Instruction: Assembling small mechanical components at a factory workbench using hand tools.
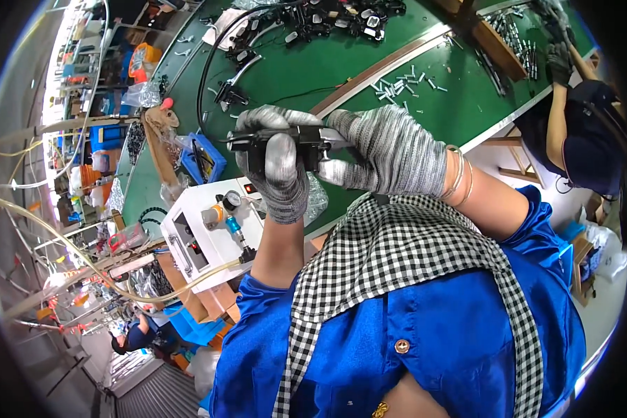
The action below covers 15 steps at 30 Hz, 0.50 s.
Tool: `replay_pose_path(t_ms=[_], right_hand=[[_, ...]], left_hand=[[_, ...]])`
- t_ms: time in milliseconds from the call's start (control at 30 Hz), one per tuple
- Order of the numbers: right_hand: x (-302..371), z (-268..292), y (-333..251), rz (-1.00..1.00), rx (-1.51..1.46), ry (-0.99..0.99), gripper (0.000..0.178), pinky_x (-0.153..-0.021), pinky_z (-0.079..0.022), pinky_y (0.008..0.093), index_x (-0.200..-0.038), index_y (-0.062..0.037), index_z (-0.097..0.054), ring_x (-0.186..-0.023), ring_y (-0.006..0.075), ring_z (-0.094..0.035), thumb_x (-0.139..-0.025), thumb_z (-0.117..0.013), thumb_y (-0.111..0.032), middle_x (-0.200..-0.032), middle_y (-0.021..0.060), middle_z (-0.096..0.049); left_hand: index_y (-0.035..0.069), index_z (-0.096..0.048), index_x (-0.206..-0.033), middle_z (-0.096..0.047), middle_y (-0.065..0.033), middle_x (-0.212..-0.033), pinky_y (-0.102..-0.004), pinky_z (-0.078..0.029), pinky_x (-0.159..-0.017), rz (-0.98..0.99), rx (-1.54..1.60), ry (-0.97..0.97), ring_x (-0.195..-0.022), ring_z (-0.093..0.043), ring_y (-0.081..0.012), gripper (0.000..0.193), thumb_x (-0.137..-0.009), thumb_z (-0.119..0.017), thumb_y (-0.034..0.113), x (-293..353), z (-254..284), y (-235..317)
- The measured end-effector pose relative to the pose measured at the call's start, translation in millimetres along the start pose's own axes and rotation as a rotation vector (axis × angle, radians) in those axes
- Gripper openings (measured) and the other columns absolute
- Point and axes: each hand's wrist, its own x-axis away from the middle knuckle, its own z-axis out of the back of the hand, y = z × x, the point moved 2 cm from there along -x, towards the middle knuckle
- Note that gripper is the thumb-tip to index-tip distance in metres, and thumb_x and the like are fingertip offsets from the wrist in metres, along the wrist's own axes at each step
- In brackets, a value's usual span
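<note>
Both my hands wear grey striped knit gloves and meet over the near edge of the green bench. My left hand (275, 160) is wrapped round a black mechanical part (275, 143), its thumb pressed on the near side. At the part's right end, my right hand (386, 150) pinches a small silvery piece (334, 138) between thumb and fingers. The piece touches the black part; whether the two are joined I cannot tell. Fingers cover much of both.
Loose bolts (404, 85) lie on the green bench (306, 70) beyond my hands, with black assemblies (341, 21) farther back. A white machine with a gauge (209, 223) stands left, near a blue tray (203, 159). A co-worker (585, 132) works at the right.
</note>
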Motion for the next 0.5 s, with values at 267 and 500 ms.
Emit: replay_pose_path(t_ms=[267, 500], right_hand=[[7.1, 0.1, -3.9, 0.163, 0.120, 0.036, 0.048, -0.054, -0.047, 0.0381, -0.090, -0.0019, -0.053, -0.062, 0.0299, -0.059, -0.079, -0.057, -0.049, -0.067, 0.0138, -0.054], [16.3, 7.2, 3.2, 0.472, 0.389, 0.110, 0.046, -0.047, -0.044, 0.0343, -0.089, -0.0069, -0.060, -0.057, 0.0235, -0.057, -0.064, -0.065, -0.045, -0.067, 0.0069, -0.056]], left_hand=[[0.003, -0.053, -0.095, -0.059, -0.0127, -0.082, -0.0306, -0.052, -0.057, -0.141, 0.044, -0.078, -0.070, -0.061, -0.0228, 0.040, -0.072, -0.074, 0.028, 13.4, -5.7, 6.4], [0.012, -0.055, -0.087, -0.050, -0.0041, -0.079, -0.0310, -0.046, -0.064, -0.652, -0.609, -0.559, -0.074, -0.052, -0.0214, 0.046, -0.063, -0.076, 0.047, 14.8, -25.1, 52.2]])
